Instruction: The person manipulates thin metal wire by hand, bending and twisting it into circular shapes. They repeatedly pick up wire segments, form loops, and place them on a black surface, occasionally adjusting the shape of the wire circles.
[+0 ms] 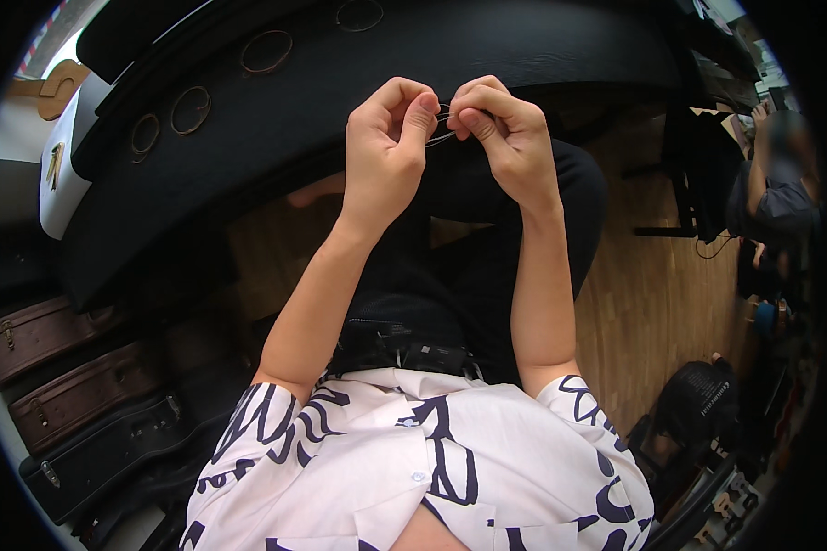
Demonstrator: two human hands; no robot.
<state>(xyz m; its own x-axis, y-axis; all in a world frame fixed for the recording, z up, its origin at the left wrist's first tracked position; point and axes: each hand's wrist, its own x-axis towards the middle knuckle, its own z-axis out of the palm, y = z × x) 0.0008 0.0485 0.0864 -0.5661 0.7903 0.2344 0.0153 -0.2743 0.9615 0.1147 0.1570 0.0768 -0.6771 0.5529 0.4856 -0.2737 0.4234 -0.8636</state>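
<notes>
Head view: two hands [388, 147] [510, 142] on thin wire [441, 140], four thin rings [173, 112] nearby.

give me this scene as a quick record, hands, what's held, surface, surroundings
left hand: fingertips pinched on thin strands
right hand: fingertips pinched on the same strands
surface: black table beyond the hands
on surface: four thin coiled rings, spaced apart
left side: brown cases and a black case
right side: wooden floor, another person
</notes>
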